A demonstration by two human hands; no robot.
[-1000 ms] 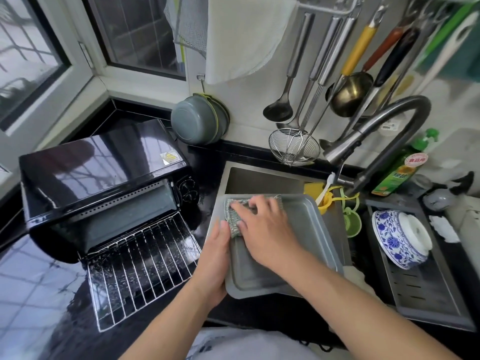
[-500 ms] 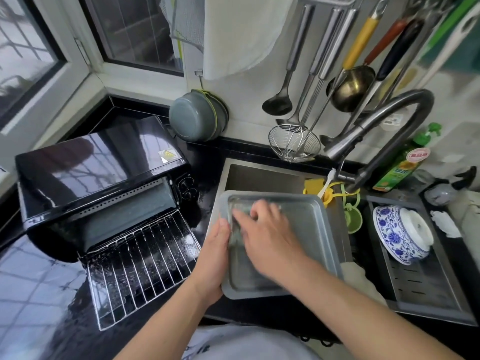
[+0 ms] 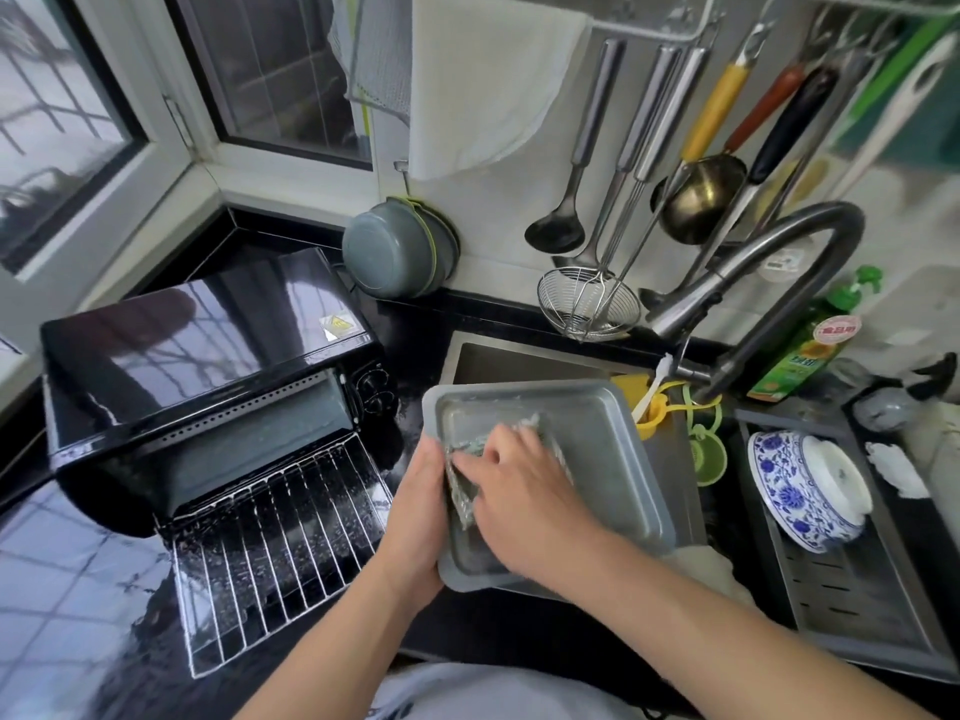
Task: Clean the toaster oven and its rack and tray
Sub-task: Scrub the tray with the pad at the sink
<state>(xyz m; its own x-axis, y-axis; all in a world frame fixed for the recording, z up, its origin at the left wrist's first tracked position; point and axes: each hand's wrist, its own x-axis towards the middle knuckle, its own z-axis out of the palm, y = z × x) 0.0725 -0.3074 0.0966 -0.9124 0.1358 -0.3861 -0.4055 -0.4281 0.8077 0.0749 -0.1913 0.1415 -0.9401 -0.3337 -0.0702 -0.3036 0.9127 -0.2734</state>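
A grey baking tray (image 3: 613, 449) is held over the sink (image 3: 519, 361), tilted a little, its near left corner towards the person. The left hand (image 3: 415, 517) grips the tray's left rim, thumb lying along the top of the rim and the other fingers curled underneath out of sight. The right hand (image 3: 519, 491) lies inside the tray near its left side, its fingers (image 3: 480, 472) spread and pressed flat onto a grey-green scouring cloth (image 3: 462, 491) that sits bunched against the tray's floor and left wall. The cloth shows under and just beyond the fingertips, blurred at its far edge.

The black toaster oven (image 3: 192, 366) stands on the dark surface (image 3: 67, 605) to the left of the sink, well apart from both hands. The wire rack (image 3: 275, 553) sticks out of the oven's open front and slopes down onto the surface, its right edge near the left wrist but not touching it.

Behind the sink a curved tap (image 3: 769, 283) arches over the far right corner, with a green bottle (image 3: 805, 345) just beside it. A blue and white bowl (image 3: 795, 491) lies tipped in the drainer (image 3: 857, 605) on the right. Ladles and a wire skimmer (image 3: 587, 304) hang on the wall
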